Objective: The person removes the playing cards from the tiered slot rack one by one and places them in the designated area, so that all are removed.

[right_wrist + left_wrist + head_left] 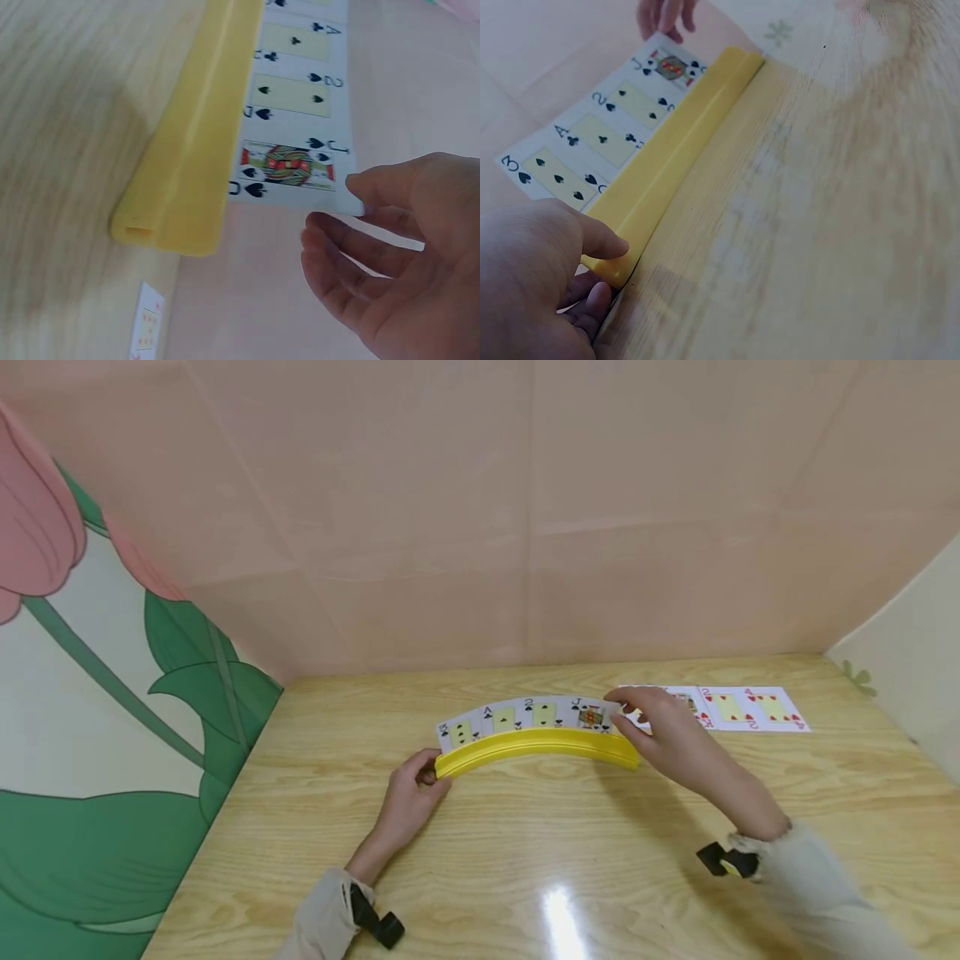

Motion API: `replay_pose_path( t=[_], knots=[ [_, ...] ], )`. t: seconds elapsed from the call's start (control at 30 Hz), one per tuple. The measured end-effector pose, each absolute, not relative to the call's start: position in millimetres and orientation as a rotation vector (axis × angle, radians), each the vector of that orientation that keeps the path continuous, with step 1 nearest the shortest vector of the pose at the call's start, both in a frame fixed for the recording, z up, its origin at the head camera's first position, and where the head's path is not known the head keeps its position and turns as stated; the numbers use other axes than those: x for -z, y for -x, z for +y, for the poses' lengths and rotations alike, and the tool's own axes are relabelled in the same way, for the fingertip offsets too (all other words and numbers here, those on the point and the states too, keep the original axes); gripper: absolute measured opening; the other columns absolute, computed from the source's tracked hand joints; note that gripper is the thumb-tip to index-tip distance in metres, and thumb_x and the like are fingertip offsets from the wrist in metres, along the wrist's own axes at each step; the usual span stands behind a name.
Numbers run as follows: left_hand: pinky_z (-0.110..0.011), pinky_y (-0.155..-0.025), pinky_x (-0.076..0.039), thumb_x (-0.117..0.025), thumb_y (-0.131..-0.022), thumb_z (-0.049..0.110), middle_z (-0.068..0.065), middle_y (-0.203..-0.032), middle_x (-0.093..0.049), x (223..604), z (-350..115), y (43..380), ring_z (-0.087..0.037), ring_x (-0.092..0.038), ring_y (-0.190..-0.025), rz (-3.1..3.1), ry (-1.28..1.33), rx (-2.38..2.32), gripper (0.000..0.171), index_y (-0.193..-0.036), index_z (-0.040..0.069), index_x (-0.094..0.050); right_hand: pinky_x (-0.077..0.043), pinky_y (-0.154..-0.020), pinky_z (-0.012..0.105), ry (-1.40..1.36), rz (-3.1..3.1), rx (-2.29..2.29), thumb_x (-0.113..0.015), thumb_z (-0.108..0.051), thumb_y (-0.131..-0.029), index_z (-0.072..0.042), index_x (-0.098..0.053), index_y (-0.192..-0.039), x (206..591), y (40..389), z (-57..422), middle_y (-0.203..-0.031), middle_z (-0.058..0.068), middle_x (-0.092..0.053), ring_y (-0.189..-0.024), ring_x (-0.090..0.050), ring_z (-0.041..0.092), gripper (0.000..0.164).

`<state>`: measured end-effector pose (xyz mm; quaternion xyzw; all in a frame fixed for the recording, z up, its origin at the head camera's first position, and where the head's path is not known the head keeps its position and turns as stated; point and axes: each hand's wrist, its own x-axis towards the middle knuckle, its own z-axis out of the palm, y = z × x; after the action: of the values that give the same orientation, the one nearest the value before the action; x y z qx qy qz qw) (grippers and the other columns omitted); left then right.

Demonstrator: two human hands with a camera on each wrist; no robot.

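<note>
A curved yellow card holder (pixel 536 743) stands on the table with a fanned row of playing cards upright in it. From left to right they are a three of spades (pixel 460 732), an ace of clubs (pixel 503 720), a two of spades (pixel 544 715) and a jack of spades (pixel 592 717). My left hand (pixel 408 797) grips the holder's left end, thumb in front and fingers curled behind. At the other end, my right hand (pixel 405 247) pinches the jack's upper outer corner between thumb and index finger. Its other fingers are loosely bent below the card.
Face-up heart cards lie in a row on the wooden table (pixel 480 860) to the right, among them a two (pixel 726 707) and a four (pixel 772 708). My right hand partly covers the row's left part. A pink backdrop (pixel 450 527) rises behind the table.
</note>
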<state>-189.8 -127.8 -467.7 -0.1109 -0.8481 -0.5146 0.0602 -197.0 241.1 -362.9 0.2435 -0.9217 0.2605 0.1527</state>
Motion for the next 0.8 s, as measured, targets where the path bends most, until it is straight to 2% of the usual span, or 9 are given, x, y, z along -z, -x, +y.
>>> replay_pose_path(
  t=[0.17,0.3,0.8],
  knots=[
    [-0.026,-0.074,-0.049,-0.072,-0.087,0.002,-0.004,-0.106,-0.067,466.9,-126.8,191.0,-0.016,-0.056,-0.085,-2.571,0.335,1.549,0.033,-0.118,0.010,-0.067,-0.055,-0.063,0.035,-0.730,-2.651,-0.742,-0.062,-0.007,-0.097,0.000,-0.062,-0.115,370.8,201.7,240.8,-0.088,0.008,-0.071,-0.075,-0.068,0.018,0.019],
    [-0.026,-0.074,-0.048,-0.072,-0.087,0.001,-0.004,-0.105,-0.067,466.2,-127.1,190.6,-0.016,-0.056,-0.084,-2.570,0.335,1.549,0.033,-0.118,0.011,-0.067,-0.052,-0.058,0.027,-0.724,-2.673,-0.774,-0.060,-0.006,-0.098,0.000,-0.062,-0.112,377.9,205.0,242.1,-0.084,0.008,-0.070,-0.072,-0.065,0.015,0.016],
    [-0.027,-0.075,-0.049,-0.072,-0.088,0.003,-0.003,-0.110,-0.066,469.2,-127.1,190.4,-0.016,-0.056,-0.086,-2.597,0.315,1.555,0.034,-0.121,0.011,-0.066,-0.050,-0.054,0.025,-0.707,-2.663,-0.768,-0.062,-0.003,-0.095,0.000,-0.065,-0.099,383.2,207.8,248.0,-0.076,0.007,-0.068,-0.065,-0.062,0.013,0.005]
  ],
)
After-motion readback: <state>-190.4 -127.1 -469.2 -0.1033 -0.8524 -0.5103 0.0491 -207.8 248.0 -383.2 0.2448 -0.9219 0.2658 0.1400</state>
